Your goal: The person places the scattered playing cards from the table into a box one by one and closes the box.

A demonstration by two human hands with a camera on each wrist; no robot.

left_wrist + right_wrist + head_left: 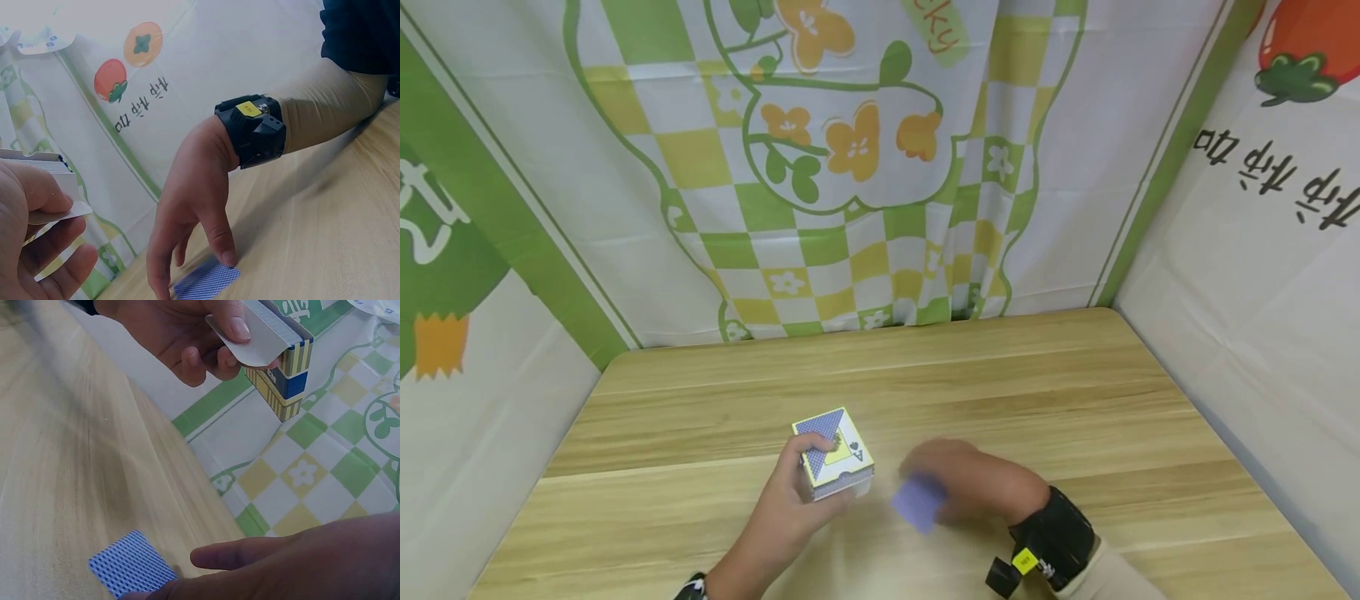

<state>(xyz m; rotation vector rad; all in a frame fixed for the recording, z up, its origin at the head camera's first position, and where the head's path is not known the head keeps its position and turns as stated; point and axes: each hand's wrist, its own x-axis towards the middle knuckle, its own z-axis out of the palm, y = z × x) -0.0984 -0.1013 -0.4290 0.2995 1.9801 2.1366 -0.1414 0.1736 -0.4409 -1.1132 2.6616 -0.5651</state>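
My left hand (793, 496) grips a playing card box (842, 458) over the table, thumb across its front, which shows an ace and a blue patterned panel. In the right wrist view, the box's white flap (253, 340) stands folded out under the thumb, and packed card edges show inside the opening. To the right, my right hand (973, 479) points down, holding a playing card (209, 280) with a blue patterned back between thumb and fingers, close over the tabletop. Both that hand and the card are blurred in the head view.
The wood-grain table (715, 392) spans the space below both hands. Behind it hangs a printed curtain (850, 250) with green and yellow checks. White printed cloth walls (1240, 275) close in the left and right sides.
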